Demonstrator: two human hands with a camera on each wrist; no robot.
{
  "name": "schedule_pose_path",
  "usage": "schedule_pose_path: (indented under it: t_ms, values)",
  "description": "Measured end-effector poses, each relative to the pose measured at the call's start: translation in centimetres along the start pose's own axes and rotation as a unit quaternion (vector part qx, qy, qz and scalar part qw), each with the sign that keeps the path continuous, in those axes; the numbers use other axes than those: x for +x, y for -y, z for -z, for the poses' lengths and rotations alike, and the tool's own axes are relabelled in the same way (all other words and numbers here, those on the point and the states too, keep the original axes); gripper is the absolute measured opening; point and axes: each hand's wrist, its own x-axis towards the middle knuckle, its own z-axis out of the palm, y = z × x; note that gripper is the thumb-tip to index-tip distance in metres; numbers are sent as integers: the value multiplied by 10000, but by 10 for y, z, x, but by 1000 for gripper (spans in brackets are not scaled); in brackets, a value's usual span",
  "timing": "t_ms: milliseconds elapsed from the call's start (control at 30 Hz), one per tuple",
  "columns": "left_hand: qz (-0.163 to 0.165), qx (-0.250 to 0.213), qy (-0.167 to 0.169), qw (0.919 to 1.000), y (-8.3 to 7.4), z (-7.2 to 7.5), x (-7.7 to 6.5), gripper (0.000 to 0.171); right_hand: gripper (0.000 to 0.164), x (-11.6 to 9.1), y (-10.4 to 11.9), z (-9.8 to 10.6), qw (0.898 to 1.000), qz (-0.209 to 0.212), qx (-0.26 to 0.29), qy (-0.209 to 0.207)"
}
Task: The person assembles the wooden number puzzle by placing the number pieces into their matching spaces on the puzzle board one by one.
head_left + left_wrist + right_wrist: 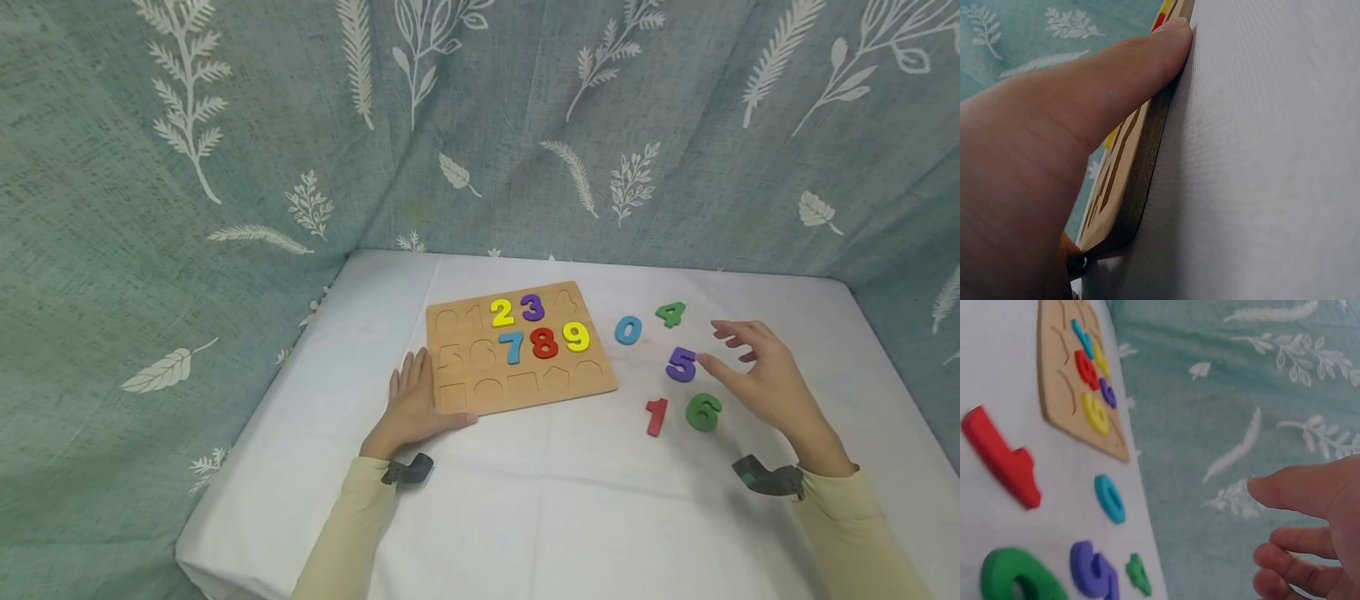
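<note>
While both hands point(411, 408) point(768, 382) are unclenched, the tan wooden board point(463, 333), cut with outlines, bears five numbers point(545, 341).

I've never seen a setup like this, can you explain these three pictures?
No machine here, just a person's bare left hand and right hand. The wide picture looks down from the head; the close ones look from each wrist. On the white tablecloth lies a wooden board carrying yellow 2, purple 3, blue 7, red 8 and yellow 9. On its right lie blue 0, red 1, green 4, purple 5 and green 6. The left hand rests at the board's corner; the right is near purple 5, holding nothing.
</note>
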Motion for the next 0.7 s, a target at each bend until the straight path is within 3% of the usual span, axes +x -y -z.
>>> schedule_pose_path:
  t_ms: [500,700]
  values:
    - [12,4,13,10000,0,0,2,150,61,-33,-26,-7,9970,-594,-246,432]
    - [-19,-7,-6,10000,1,-2,2,150,60,-42,-31,-15,9965,-587,-228,542]
